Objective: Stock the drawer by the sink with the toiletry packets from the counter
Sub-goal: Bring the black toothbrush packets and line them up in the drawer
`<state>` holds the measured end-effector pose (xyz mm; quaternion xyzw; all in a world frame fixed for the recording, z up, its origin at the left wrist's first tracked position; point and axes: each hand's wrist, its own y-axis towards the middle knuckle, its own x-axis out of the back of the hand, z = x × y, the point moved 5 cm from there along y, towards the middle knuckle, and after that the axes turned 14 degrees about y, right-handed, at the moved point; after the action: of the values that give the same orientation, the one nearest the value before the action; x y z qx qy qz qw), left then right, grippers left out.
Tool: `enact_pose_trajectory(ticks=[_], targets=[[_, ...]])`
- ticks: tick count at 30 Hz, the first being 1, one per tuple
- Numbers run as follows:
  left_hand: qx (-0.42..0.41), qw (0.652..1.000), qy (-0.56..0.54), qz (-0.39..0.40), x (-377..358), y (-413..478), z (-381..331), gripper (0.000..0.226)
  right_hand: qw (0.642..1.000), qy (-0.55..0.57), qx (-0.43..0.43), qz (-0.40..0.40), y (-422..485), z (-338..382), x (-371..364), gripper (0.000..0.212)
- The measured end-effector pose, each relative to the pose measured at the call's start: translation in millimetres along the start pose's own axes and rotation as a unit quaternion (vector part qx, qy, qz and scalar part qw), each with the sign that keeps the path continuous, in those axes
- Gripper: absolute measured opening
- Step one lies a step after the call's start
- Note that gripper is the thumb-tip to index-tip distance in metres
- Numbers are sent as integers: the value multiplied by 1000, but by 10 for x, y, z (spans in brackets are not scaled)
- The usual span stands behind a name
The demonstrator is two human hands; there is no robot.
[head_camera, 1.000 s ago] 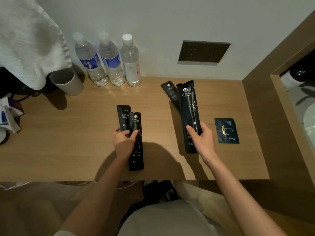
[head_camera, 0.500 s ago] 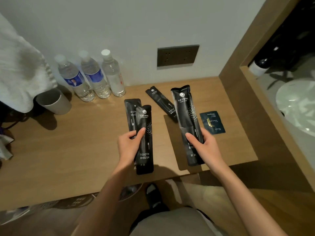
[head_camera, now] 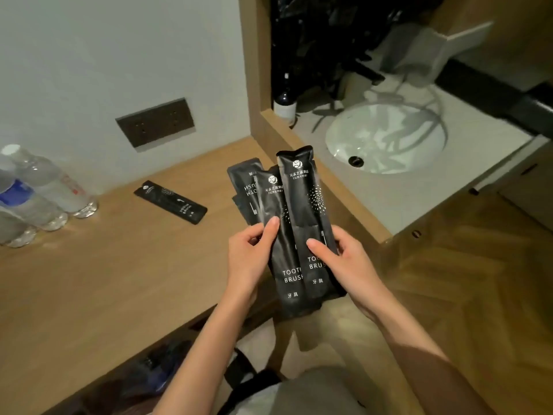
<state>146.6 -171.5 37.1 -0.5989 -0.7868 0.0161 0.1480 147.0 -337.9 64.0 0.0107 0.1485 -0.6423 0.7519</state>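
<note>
Both hands hold black toothbrush packets together above the right end of the wooden counter (head_camera: pixel 89 280). My left hand (head_camera: pixel 250 256) grips two overlapping packets (head_camera: pixel 269 202), thumb on the front one. My right hand (head_camera: pixel 344 259) grips a third, larger packet (head_camera: pixel 305 199) that lies on top and to the right of them. One more black toothbrush packet (head_camera: pixel 170 202) lies flat on the counter near the wall. The small dark sachet seen earlier is hidden behind the held packets. No open drawer shows in the view.
A white sink basin (head_camera: pixel 386 139) is set in a pale vanity top to the right, behind a wooden partition (head_camera: pixel 299 139). Water bottles (head_camera: pixel 45 196) stand at the counter's far left. A dark socket plate (head_camera: pixel 155 121) is on the wall. A dark bottle (head_camera: pixel 284 100) stands beside the sink.
Both hands lifted their packets off the counter and brought them together into one bundle. The view swung right toward the sink.
</note>
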Motion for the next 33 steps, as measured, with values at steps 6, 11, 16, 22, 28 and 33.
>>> enact_pose_trajectory(ticks=[6,11,16,22,28,33], targets=[[-49,995,15,80,-1317,-518,-333,68,996,11,18,-87,-555,260,1304,20],[-61,985,52,155,-2264,-892,-582,58,988,21,38,-149,-976,523,2244,21],[-106,962,107,230,-3023,-1123,-936,17,975,34,59,-212,-1175,729,2981,21],[-196,928,146,280,-4022,-887,-1208,50,958,25,87,-273,-1052,1003,3888,22],[-208,918,137,308,-5022,-386,-1510,56,951,-5,111,-290,-476,1375,4821,21],[-167,931,97,311,-5737,75,-1872,43,957,-26,105,-269,81,1736,5454,18]])
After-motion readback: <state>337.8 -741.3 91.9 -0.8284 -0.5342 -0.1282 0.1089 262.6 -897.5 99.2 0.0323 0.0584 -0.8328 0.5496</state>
